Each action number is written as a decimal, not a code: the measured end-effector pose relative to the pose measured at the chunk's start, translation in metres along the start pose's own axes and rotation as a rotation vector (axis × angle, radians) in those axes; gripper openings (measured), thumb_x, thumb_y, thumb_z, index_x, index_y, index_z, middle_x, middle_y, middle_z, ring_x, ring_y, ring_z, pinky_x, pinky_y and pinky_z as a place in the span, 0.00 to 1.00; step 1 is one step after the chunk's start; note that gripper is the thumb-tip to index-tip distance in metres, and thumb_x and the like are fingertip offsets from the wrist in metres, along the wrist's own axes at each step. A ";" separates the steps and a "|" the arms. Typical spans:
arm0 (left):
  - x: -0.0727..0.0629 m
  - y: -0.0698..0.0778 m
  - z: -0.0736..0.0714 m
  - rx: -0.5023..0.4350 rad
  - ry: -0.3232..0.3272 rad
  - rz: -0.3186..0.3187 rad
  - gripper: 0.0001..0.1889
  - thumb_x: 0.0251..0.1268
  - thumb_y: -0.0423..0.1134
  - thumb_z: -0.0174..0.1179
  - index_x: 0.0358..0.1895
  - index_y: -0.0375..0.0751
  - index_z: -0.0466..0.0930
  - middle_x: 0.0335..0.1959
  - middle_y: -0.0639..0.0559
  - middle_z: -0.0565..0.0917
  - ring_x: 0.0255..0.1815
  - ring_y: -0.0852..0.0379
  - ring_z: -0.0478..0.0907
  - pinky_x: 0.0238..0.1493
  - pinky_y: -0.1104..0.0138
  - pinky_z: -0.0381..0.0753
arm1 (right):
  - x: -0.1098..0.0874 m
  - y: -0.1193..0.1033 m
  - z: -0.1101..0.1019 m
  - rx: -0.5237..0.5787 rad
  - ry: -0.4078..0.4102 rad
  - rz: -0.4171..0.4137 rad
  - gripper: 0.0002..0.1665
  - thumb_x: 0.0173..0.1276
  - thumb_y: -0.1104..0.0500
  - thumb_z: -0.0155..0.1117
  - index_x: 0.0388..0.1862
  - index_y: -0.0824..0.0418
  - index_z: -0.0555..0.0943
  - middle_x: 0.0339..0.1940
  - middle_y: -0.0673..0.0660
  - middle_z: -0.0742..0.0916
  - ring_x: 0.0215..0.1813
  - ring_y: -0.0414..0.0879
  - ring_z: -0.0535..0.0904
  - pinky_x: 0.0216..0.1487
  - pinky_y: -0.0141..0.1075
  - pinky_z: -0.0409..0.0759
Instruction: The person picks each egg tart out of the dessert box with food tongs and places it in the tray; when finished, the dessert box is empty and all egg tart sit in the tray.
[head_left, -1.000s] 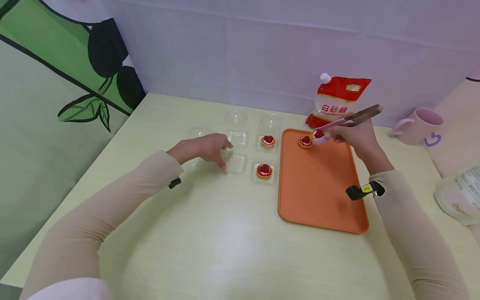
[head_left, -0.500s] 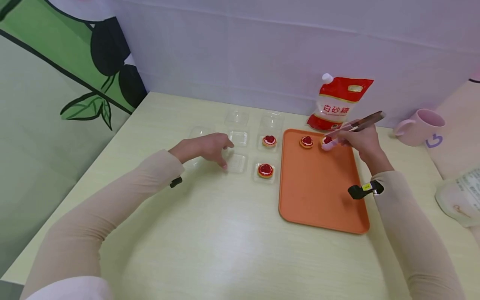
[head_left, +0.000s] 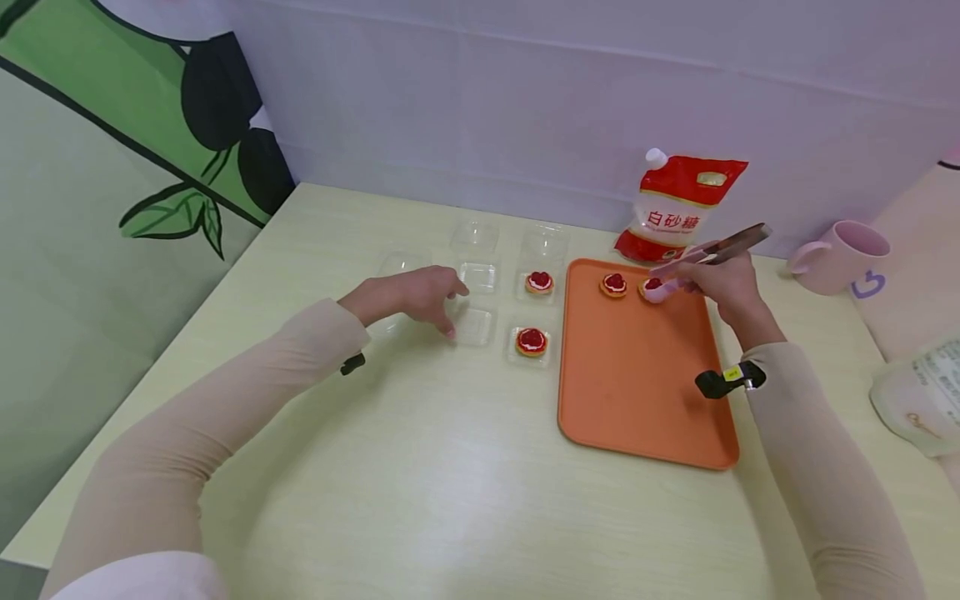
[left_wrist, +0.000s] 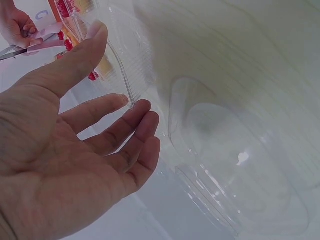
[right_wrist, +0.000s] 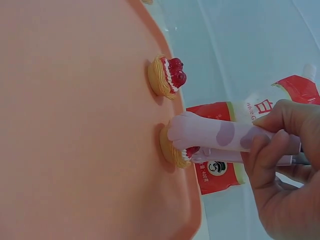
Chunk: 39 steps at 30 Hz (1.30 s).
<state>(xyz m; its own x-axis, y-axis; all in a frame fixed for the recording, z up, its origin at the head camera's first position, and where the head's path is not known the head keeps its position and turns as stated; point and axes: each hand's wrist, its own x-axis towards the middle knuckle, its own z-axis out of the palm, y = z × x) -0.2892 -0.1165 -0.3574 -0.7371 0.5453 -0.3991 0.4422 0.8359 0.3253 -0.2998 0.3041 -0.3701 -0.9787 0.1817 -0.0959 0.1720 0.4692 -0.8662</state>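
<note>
My right hand (head_left: 723,275) grips pink-and-metal tongs (right_wrist: 215,132) with paw-shaped tips. The tips sit around a small tart (right_wrist: 172,152) with red fruit and white cream, which rests at the far end of the orange tray (head_left: 637,383). Left of it on the tray lies another tart (head_left: 612,285). My left hand (head_left: 420,293) hovers over the clear plastic boxes, thumb and fingers apart and loosely bent. In the left wrist view its fingertips are close to a clear box's rim (left_wrist: 120,65); whether they touch cannot be told.
Two tarts (head_left: 531,342) sit in clear boxes left of the tray. Clear boxes (head_left: 474,327) with raised lids lie near my left hand. Behind the tray stands a red-and-white sugar bag (head_left: 667,212). A pink mug (head_left: 840,254) and a pale jar (head_left: 918,396) stand at the right.
My right hand has shifted slightly to the right with the tongs, and the tart between their tips now sits farther from the other tray tart. My left hand has barely moved.
</note>
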 end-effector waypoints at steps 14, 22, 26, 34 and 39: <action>-0.004 0.001 -0.002 0.031 -0.027 -0.024 0.44 0.54 0.43 0.76 0.71 0.28 0.65 0.65 0.33 0.76 0.68 0.39 0.72 0.70 0.52 0.70 | -0.018 -0.017 -0.002 0.067 -0.008 -0.148 0.31 0.67 0.53 0.69 0.66 0.50 0.68 0.41 0.42 0.82 0.27 0.39 0.81 0.34 0.26 0.82; -0.008 -0.004 -0.002 0.048 -0.034 -0.040 0.46 0.55 0.47 0.74 0.75 0.34 0.62 0.66 0.35 0.71 0.66 0.41 0.70 0.69 0.50 0.70 | -0.036 -0.039 0.009 0.101 -0.075 -0.216 0.21 0.69 0.58 0.68 0.57 0.57 0.74 0.36 0.37 0.86 0.24 0.37 0.82 0.31 0.27 0.83; -0.009 -0.001 -0.006 0.096 -0.006 -0.034 0.46 0.57 0.51 0.72 0.76 0.38 0.60 0.66 0.36 0.70 0.66 0.41 0.68 0.67 0.48 0.69 | -0.044 -0.046 0.016 0.108 -0.123 -0.201 0.27 0.69 0.58 0.67 0.64 0.54 0.70 0.40 0.40 0.85 0.25 0.38 0.81 0.31 0.28 0.83; -0.002 0.022 -0.002 0.107 0.145 0.098 0.40 0.59 0.52 0.71 0.72 0.38 0.69 0.66 0.39 0.73 0.68 0.42 0.67 0.69 0.46 0.66 | -0.062 -0.057 0.042 0.117 -0.229 -0.246 0.19 0.66 0.64 0.68 0.54 0.64 0.75 0.32 0.45 0.88 0.23 0.44 0.79 0.27 0.30 0.81; 0.010 0.038 0.016 0.160 0.188 0.193 0.41 0.56 0.58 0.71 0.70 0.39 0.71 0.67 0.43 0.73 0.69 0.44 0.64 0.66 0.48 0.63 | -0.074 -0.058 0.060 0.090 -0.322 -0.225 0.18 0.66 0.63 0.68 0.53 0.66 0.77 0.30 0.45 0.88 0.23 0.45 0.79 0.27 0.31 0.81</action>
<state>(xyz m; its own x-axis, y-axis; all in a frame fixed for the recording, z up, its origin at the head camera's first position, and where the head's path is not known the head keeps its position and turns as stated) -0.2716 -0.0780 -0.3628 -0.7071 0.6858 -0.1724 0.6467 0.7258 0.2348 -0.2439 0.2113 -0.3421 -0.9783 -0.2040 -0.0356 -0.0470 0.3859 -0.9214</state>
